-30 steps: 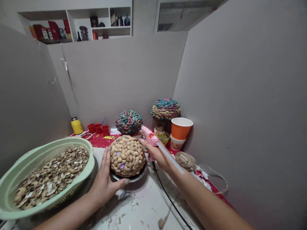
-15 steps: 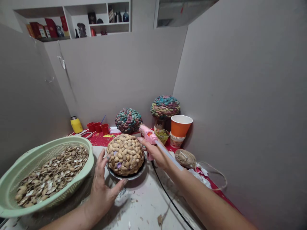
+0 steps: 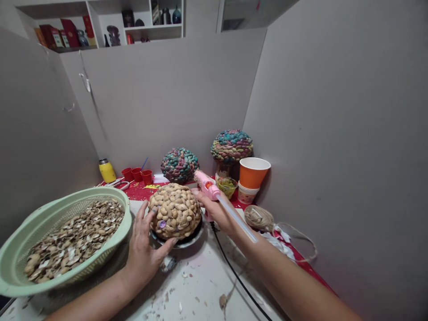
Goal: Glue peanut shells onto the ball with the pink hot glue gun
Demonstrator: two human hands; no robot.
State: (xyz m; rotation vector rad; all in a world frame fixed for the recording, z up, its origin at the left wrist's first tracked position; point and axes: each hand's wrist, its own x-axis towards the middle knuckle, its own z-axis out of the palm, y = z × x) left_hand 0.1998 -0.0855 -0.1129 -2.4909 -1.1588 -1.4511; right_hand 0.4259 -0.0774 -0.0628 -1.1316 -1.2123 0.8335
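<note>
A dome covered in peanut shells (image 3: 177, 211), with a purple spot on its front left, rests in a round metal dish (image 3: 190, 241). Against the dome's left side is my left hand (image 3: 146, 243), fingers spread, fingertips and thumb touching the shells. My right hand (image 3: 214, 211) is wrapped round a pink glue gun (image 3: 207, 185) to the right of the dome. A clear glue stick (image 3: 237, 218) sticks out of the gun's back, over my forearm, and a black cord (image 3: 230, 267) trails from its handle.
At the left stands a green basket (image 3: 129, 218) of shells. Behind are two coloured domes (image 3: 179, 165) (image 3: 232, 145), red cups (image 3: 146, 177), a yellow bottle (image 3: 107, 171) and an orange cup (image 3: 253, 174). Twine (image 3: 259, 218) lies at right. Shell bits dot the white board (image 3: 197, 285).
My left hand has closed in on the dome, its fingers and thumb now against the shells. The dome is slightly turned and tilted. My right hand still holds the glue gun.
</note>
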